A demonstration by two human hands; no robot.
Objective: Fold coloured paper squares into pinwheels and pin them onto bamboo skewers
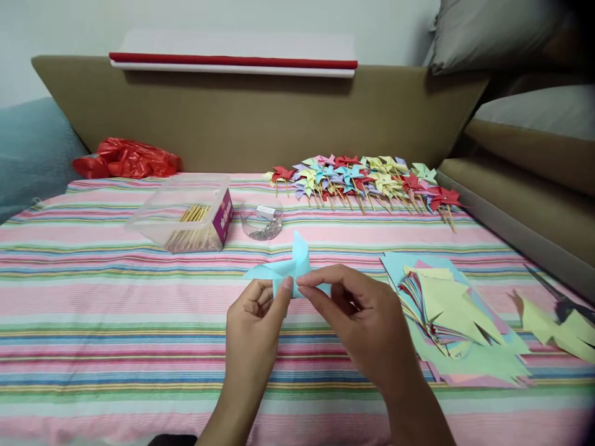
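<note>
A light blue paper pinwheel [294, 266] is held up over the striped cloth, with its blades folded in toward the middle. My left hand [260, 310] grips it from the left, the thumb pressed on its centre. From the right, my right hand [362, 306] pinches thumb and index finger together at the same centre, close to the left thumb. Whatever lies between those right fingertips is too small to make out. Beyond the hands, a round clear dish [261, 222] holds small silvery pieces and a little white block.
A clear plastic box [153, 214] of wooden sticks stands left of the dish. Finished pinwheels [348, 176] lie along the back right. Cut paper sheets [458, 303], yellow scraps [553, 325] and dark scissors [562, 303] lie at right. A red plastic bag [132, 158] is back left.
</note>
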